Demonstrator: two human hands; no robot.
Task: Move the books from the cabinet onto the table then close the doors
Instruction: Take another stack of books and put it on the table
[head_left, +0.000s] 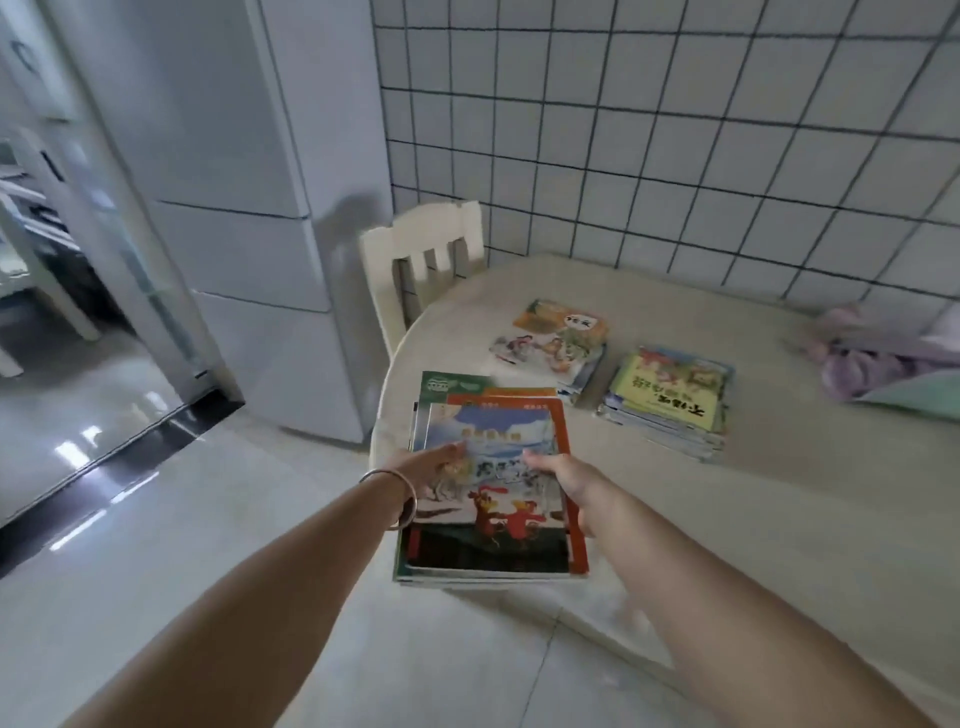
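A stack of picture books, held between a left hand and right hand, overhangs the near left edge of a cream oval table. Two more book stacks lie side by side farther back on the table; a crumpled lilac cloth lies at right, by the white tiled wall. A cream wooden chair stands behind the table's left end, a white refrigerator to its left.

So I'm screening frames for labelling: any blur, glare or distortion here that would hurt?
Head view: wide-angle lens bows the tiled wall grid and refrigerator edges; motion blur smears the doorway at left; window glare streaks the glossy floor; the held stack of books and both piles on the table are soft, titles barely legible.
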